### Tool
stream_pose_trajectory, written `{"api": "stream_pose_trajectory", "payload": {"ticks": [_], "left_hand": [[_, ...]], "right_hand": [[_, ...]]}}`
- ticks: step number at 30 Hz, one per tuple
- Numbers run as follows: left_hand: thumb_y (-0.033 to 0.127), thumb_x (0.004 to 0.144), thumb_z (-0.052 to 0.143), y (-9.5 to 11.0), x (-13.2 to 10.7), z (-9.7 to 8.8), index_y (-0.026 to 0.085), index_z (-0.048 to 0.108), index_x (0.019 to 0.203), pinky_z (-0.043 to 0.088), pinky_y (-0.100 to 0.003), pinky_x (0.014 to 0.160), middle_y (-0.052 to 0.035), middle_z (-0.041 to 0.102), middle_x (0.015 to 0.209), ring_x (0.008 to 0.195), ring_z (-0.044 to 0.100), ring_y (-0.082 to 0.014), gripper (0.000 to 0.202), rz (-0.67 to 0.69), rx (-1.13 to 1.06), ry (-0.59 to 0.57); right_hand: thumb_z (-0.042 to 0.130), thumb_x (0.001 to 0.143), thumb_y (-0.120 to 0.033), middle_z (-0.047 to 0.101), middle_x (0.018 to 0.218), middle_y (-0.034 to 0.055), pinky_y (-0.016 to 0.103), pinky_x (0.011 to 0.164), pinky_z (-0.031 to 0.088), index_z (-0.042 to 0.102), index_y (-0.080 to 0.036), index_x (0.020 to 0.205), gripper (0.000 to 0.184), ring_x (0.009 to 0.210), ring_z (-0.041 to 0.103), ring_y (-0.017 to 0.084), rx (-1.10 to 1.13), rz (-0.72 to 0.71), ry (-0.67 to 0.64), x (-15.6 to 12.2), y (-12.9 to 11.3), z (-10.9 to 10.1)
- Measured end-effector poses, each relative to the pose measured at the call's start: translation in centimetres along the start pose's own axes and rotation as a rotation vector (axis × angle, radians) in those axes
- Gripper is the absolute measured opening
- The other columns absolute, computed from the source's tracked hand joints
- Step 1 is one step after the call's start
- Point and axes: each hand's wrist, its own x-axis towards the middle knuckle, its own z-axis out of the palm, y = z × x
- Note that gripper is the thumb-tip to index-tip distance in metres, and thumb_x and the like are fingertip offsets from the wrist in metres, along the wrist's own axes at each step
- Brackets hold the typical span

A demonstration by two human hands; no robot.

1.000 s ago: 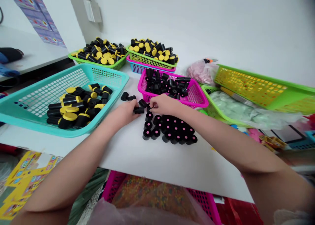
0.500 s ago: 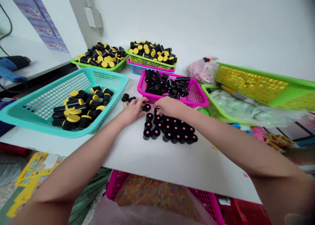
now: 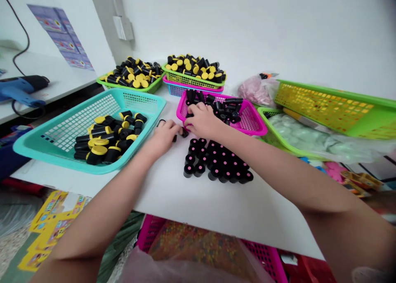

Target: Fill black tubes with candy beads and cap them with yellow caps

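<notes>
Your left hand (image 3: 165, 132) pinches a tube (image 3: 175, 137); your right hand (image 3: 201, 120), curled, perhaps grips another. Either wrist could topple the cluster (image 3: 216, 163) beside it.

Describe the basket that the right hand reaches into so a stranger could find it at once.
On the white table, look just behind the cluster of upright black tubes with pink tops. The pink basket there has the right hand over its near rim. Unlike the teal basket to its left, its black pieces show no yellow caps.
</notes>
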Motion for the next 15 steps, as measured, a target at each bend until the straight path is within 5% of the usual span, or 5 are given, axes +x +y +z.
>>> {"api": "stream_pose_trajectory", "payload": {"ticks": [3, 7, 15], "left_hand": [[0.013, 0.088, 0.045, -1.2, -0.6, 0.4, 0.020, 0.058, 0.120, 0.041, -0.043, 0.094, -0.0135, 0.054, 0.119, 0.106, 0.049, -0.0291, 0.036, -0.120, 0.076, 0.007], [0.020, 0.086, 0.055, -1.8, -0.6, 1.5, 0.022, 0.059, 0.121, 0.043, -0.043, 0.097, -0.0122, 0.056, 0.124, 0.107, 0.052, -0.0295, 0.035, -0.055, 0.082, -0.094], [0.024, 0.076, 0.069, -0.8, 0.3, 0.5, 0.014, 0.060, 0.105, 0.050, -0.035, 0.086, -0.0083, 0.058, 0.100, 0.090, 0.060, -0.0221, 0.031, -0.175, -0.226, 0.010]], "right_hand": [[0.052, 0.090, -0.026, 0.044, 0.144, 0.0106, 0.056, 0.099, 0.026, 0.075, -0.022, 0.099, 0.025, 0.128, 0.032, 0.038, -0.177, -0.170, -0.081, 1.8, -0.1, 1.1], [0.047, 0.090, -0.020, 0.039, 0.150, 0.0080, 0.060, 0.108, 0.016, 0.074, -0.018, 0.096, 0.028, 0.137, 0.024, 0.037, -0.335, -0.296, -0.187, 3.8, -0.5, 2.1], [0.056, 0.088, -0.027, 0.052, 0.140, 0.0054, 0.066, 0.106, 0.014, 0.075, -0.021, 0.090, 0.019, 0.135, 0.025, 0.037, -0.121, -0.325, -0.115, 2.1, 0.2, 0.4]]}}
